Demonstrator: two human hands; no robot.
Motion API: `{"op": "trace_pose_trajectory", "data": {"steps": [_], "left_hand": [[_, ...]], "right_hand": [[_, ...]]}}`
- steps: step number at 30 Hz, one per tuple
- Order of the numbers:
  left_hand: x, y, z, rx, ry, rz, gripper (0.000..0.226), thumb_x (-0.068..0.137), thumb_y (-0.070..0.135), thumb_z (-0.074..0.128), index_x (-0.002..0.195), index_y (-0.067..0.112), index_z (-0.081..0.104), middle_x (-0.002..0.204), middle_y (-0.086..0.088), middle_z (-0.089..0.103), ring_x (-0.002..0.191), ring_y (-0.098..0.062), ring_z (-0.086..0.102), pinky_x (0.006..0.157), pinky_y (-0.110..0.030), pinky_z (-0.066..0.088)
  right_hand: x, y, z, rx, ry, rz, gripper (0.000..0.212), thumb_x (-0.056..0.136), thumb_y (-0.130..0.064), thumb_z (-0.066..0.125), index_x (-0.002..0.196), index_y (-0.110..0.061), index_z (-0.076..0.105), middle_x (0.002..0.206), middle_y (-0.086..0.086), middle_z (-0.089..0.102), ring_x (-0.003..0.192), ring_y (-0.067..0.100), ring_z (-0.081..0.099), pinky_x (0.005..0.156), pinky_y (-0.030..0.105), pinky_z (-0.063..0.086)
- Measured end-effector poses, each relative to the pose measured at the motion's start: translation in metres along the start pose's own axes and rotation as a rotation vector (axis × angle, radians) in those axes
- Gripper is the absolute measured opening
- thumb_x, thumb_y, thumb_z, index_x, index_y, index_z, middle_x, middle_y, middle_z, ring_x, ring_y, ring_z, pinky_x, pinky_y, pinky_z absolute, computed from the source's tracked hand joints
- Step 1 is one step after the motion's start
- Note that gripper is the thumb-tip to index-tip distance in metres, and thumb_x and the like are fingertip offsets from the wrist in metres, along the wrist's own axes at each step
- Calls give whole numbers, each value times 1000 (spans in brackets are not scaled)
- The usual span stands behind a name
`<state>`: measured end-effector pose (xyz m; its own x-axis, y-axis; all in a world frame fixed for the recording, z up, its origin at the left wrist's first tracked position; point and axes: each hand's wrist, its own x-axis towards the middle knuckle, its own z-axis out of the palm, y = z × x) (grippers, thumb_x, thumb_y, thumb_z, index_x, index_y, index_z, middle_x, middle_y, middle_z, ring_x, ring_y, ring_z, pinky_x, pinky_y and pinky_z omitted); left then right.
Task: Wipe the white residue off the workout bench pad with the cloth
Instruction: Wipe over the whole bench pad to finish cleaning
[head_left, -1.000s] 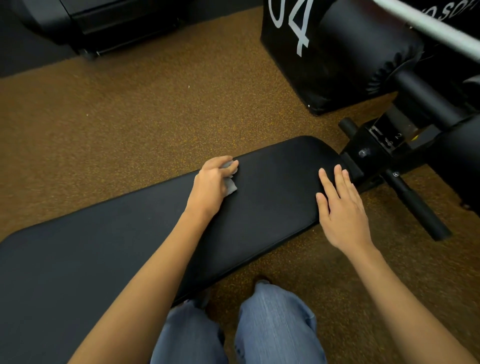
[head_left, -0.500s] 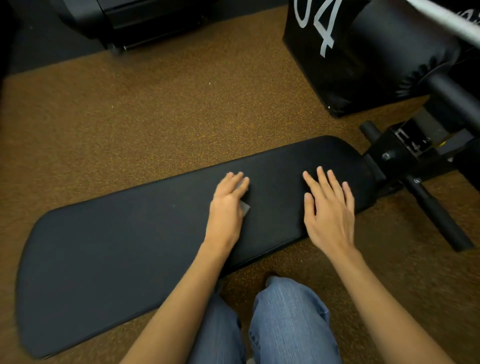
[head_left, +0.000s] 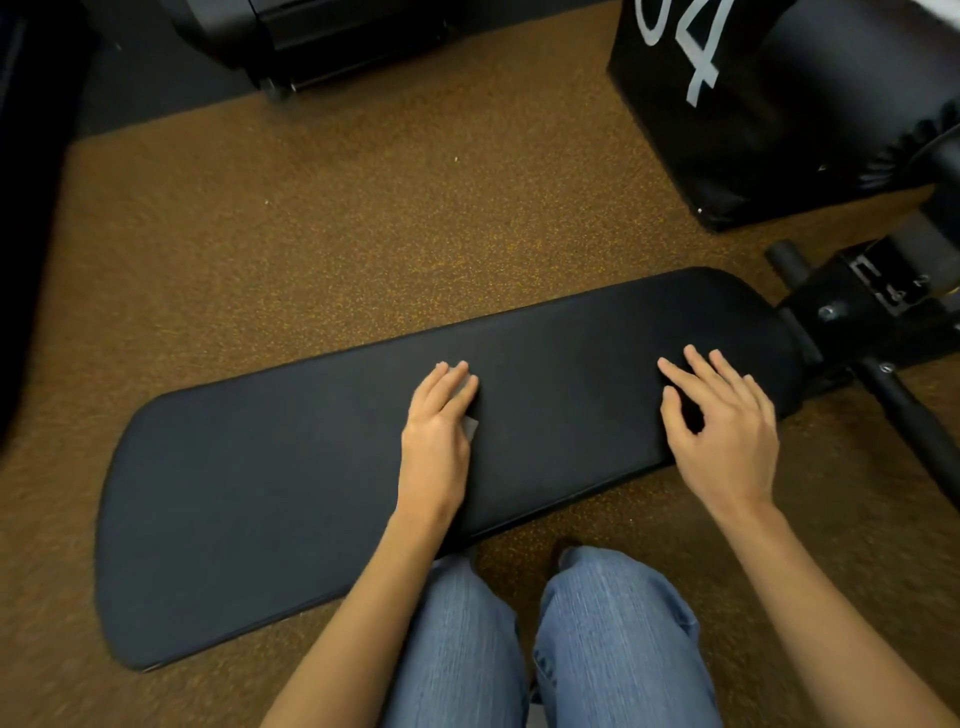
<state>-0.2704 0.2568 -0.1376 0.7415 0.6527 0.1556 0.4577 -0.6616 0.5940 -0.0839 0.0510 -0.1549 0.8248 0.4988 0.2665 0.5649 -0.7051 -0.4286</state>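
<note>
Bench pad: the long black padded vinyl bench pad (head_left: 291, 493) lies on its frame above the brown speckled rubber floor (head_left: 363, 218). Its long axis runs from near left to far right.
Residue: I see no clear white residue on the pad in this view; the surface looks evenly dark.
Left hand: the left hand (head_left: 439, 431) lies palm down about the middle of the pad, fingers straight and close together, pressing flat.
Cloth: the small grey cloth (head_left: 470, 427) is under the left palm; only a corner shows at the right side of the hand.
Right hand: the right hand (head_left: 719, 421) rests on the pad's far right part, fingers spread and relaxed, holding nothing.
Frame: the black metal bench frame (head_left: 857, 301) joins the pad at its right end.
Key relation: the left hand holds the cloth, so in my judgement strokes should follow the long axis, with unwiped length on both sides.
</note>
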Motion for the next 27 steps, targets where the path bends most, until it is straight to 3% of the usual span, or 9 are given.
{"op": "trace_pose_trajectory", "data": {"steps": [4, 7, 9, 11, 14, 19, 25, 27], "left_hand": [[4, -33, -26, 103, -41, 29, 43, 85, 4, 45, 122, 1, 66, 136, -11, 58, 133, -28, 44, 116, -19, 22], [1, -64, -48, 174, 65, -98, 41, 86, -5, 48, 122, 0, 66, 135, -12, 59, 133, -31, 46, 114, -31, 29], [-6, -65, -49, 163, 145, -209, 39, 88, -10, 47, 120, 0, 67, 134, -12, 59, 132, -31, 47, 114, -31, 29], [-9, -44, -37, 93, 194, -244, 38, 88, 3, 42, 114, -3, 70, 128, -14, 63, 128, -31, 51, 112, -28, 30], [-17, -5, -16, -9, 125, -165, 50, 84, 18, 34, 111, -3, 71, 125, -14, 65, 126, -28, 51, 112, -23, 28], [-20, -37, -38, 75, 94, -108, 47, 78, 0, 39, 113, -1, 70, 126, -13, 65, 126, -31, 52, 113, -23, 28], [-18, -84, -68, 146, 249, -301, 47, 80, -20, 46, 118, -2, 68, 130, -15, 62, 129, -32, 51, 111, -22, 26], [-19, -80, -65, 88, 290, -335, 46, 82, -20, 46, 118, -1, 68, 130, -14, 62, 129, -29, 52, 110, -13, 24]], "right_hand": [[-2, 2, 2, 9, 17, -19, 36, 98, -32, 49, 130, -25, 61, 141, 3, 54, 140, 18, 39, 116, 46, 27], [-3, 2, 3, 23, 23, -16, 36, 98, -31, 48, 131, -24, 60, 142, 3, 53, 140, 18, 38, 117, 45, 24], [-4, 2, 4, 30, 25, -12, 34, 99, -26, 52, 131, -23, 60, 142, 4, 53, 141, 18, 37, 118, 46, 24], [-4, 0, 4, 39, 31, -8, 33, 98, -24, 55, 131, -22, 60, 142, 5, 53, 140, 19, 38, 118, 46, 23], [-3, -1, 4, 43, 34, -8, 33, 98, -23, 54, 130, -21, 61, 141, 6, 54, 140, 21, 39, 117, 46, 23], [-2, -1, 0, 38, 17, -14, 33, 98, -24, 55, 130, -21, 61, 141, 6, 54, 140, 21, 39, 117, 46, 23], [-3, -3, -1, 39, 3, 2, 32, 99, -24, 55, 130, -21, 61, 141, 6, 53, 140, 21, 39, 117, 46, 23], [-2, -3, -2, 37, -6, 7, 33, 98, -23, 56, 130, -22, 61, 141, 6, 53, 140, 21, 39, 117, 46, 23]]}}
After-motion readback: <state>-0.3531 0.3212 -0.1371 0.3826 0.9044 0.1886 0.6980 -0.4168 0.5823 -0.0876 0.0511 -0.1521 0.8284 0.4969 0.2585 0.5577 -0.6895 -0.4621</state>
